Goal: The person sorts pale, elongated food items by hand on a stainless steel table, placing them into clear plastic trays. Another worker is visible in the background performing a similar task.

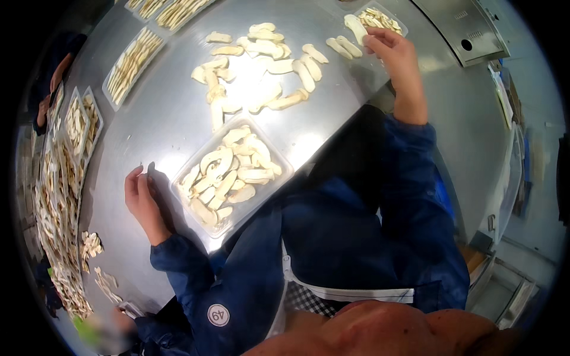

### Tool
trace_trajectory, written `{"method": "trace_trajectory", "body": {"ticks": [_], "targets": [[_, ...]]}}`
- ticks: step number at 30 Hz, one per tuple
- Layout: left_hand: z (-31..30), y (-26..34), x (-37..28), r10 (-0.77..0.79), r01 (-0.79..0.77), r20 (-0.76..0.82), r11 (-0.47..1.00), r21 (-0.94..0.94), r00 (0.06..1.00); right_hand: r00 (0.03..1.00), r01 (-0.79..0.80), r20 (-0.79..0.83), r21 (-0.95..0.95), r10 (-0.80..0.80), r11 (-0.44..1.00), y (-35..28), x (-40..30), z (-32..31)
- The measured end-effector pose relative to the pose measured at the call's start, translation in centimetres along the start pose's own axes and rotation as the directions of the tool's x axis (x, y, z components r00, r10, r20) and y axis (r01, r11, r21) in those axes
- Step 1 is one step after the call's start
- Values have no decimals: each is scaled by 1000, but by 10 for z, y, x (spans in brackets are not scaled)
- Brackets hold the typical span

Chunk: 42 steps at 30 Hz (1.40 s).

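Pale sliced pieces, apparently mushroom slices [280,66], lie loosely across the steel table [151,129]. My right hand [392,51] pinches one long pale slice [356,29] between thumb and fingers, above two slices [344,46] lying side by side. Just beyond it stands a small clear plastic container [403,26] holding smaller cut pieces. A larger clear plastic tray [285,171], filled with similar pale slices [222,173], sits at the table edge in front of me. Left of that tray, my left hand [142,196] hovers over or rests on the table with nothing in it, fingers slightly curled and apart.
Trays of neatly lined slices [133,66] stand at the upper left. Many more filled trays [58,191] crowd the left side, with small loose piles [91,247] beside them. Another person's arms [58,75] show at far left. A steel appliance [463,29] stands upper right.
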<state>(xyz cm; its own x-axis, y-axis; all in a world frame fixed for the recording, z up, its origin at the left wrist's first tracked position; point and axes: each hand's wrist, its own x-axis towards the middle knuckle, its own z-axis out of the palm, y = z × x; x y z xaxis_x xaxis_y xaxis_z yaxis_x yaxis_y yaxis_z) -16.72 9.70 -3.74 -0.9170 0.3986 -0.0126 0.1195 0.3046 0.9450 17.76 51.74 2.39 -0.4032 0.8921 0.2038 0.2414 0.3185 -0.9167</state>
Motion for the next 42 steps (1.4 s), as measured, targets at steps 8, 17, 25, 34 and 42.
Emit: {"method": "trace_trajectory", "body": {"ticks": [8,17,25,34,42], "targets": [[0,-3,4,50,-48,-22,993,106,999,987,-130,63,-224,147,966,26,-20,2],[4,3,-2,46,-46,-13,997,57,999,983,49,-152,-343,-106,938,38,-15,8],[-2,-10,4,74,-73,-15,996,59,997,988,82,-55,-613,-146,786,38,-20,22],[2,-1,0,48,-47,-19,997,66,999,993,106,7,-500,-119,859,47,-23,25],[0,-7,2,63,-62,-18,997,45,998,980,-198,-49,-264,192,944,30,-2,-2]]}}
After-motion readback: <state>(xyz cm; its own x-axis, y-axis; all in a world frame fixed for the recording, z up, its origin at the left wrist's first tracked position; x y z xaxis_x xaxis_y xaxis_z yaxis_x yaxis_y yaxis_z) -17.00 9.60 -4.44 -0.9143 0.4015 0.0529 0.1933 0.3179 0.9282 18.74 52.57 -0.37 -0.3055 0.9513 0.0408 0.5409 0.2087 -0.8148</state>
